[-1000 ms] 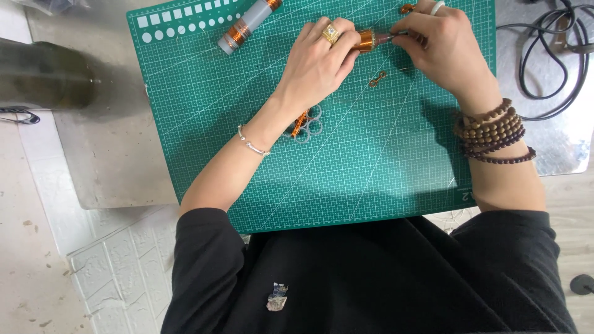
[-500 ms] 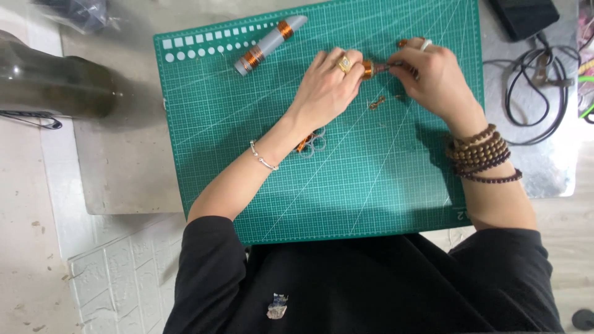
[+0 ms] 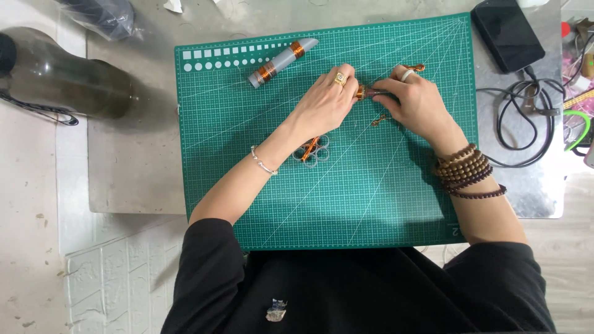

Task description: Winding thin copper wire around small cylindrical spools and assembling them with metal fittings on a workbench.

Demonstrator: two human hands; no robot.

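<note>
While both hands meet over the far middle of the green cutting mat (image 3: pixel 383 204), the left hand (image 3: pixel 325 105) and right hand (image 3: pixel 417 102) pinch the two ends of a small copper-wound piece (image 3: pixel 365 93), fingers closed on it so it lies steady between them. Just nearer than the grip lie a loose copper bit (image 3: pixel 378 119) and ringed scissor handles (image 3: pixel 312 150) tucked under the left wrist. Farther left of it rests a grey rod with copper bands (image 3: pixel 281 63), kept within reach.
</note>
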